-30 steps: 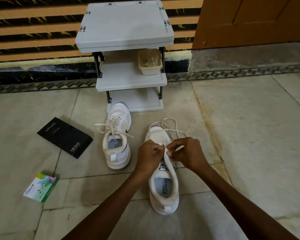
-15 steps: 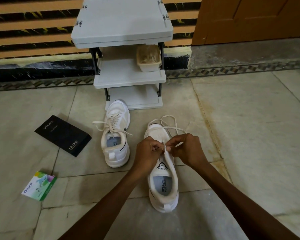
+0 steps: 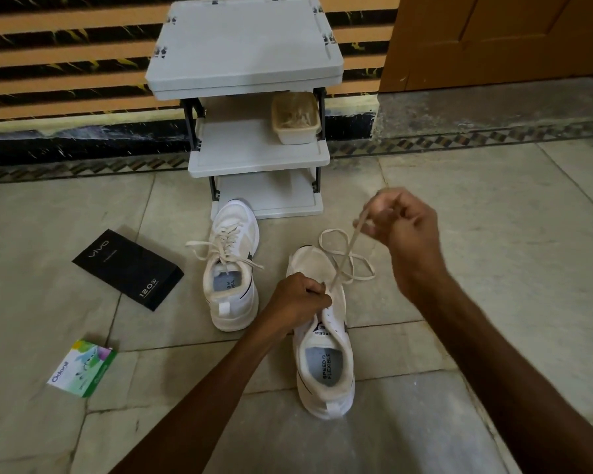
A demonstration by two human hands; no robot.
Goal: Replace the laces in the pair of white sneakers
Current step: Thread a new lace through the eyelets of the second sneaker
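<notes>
Two white sneakers stand on the tiled floor. The near sneaker (image 3: 326,364) points away from me, its upper eyelets bare. My left hand (image 3: 297,297) grips its tongue and eyelet area. My right hand (image 3: 403,230) is raised up and to the right, pinching the cream lace (image 3: 344,260), which runs taut down to the shoe. The lace's loose end lies in loops beyond the toe. The far sneaker (image 3: 231,268) sits to the left, fully laced with its ends spread out.
A grey three-tier rack (image 3: 250,107) stands against the wall behind the shoes, with a beige container (image 3: 297,118) on its middle shelf. A black box (image 3: 129,268) and a small green-white pack (image 3: 83,367) lie on the floor to the left. A wooden door is at top right.
My right hand has risen up and to the right from the shoe, drawing the lace out taut. My left hand stays on the near sneaker.
</notes>
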